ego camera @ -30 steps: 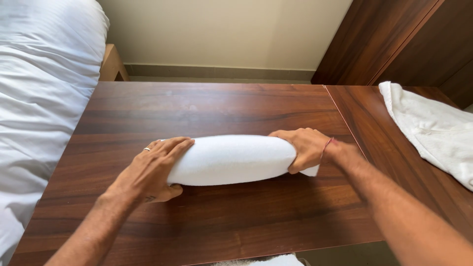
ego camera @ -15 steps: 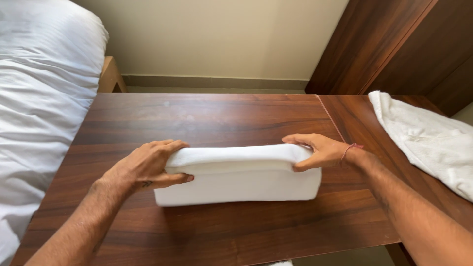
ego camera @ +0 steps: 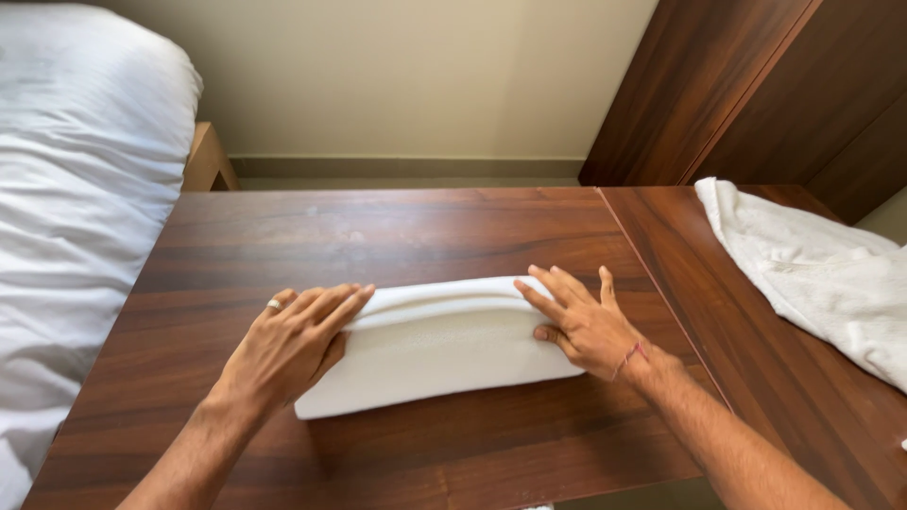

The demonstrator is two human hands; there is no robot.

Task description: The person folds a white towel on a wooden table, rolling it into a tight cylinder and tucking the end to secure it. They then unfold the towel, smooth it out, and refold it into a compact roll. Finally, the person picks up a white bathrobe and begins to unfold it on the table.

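Hands are pressed flat on a folded white towel [ego camera: 439, 345] that lies near the middle of a dark wooden table [ego camera: 378, 231], seen from above through a head camera. The left hand [ego camera: 288, 345], with a ring on one finger, is laid over the towel's left end, fingers stretched out and close together, palm down. The right hand [ego camera: 586, 321], with a thin red thread at the wrist, is spread open on the towel's right end, fingers splayed. Nothing is gripped by either hand; the towel is only pushed down against the tabletop. The towel is folded into a long thick rectangle, with layered edges visible along its far side. A second white towel [ego camera: 812, 274] is left loosely rumpled on an adjoining wooden surface to the right, well apart. A bed with white bedding [ego camera: 76, 189] is seen at the left, beside the table.
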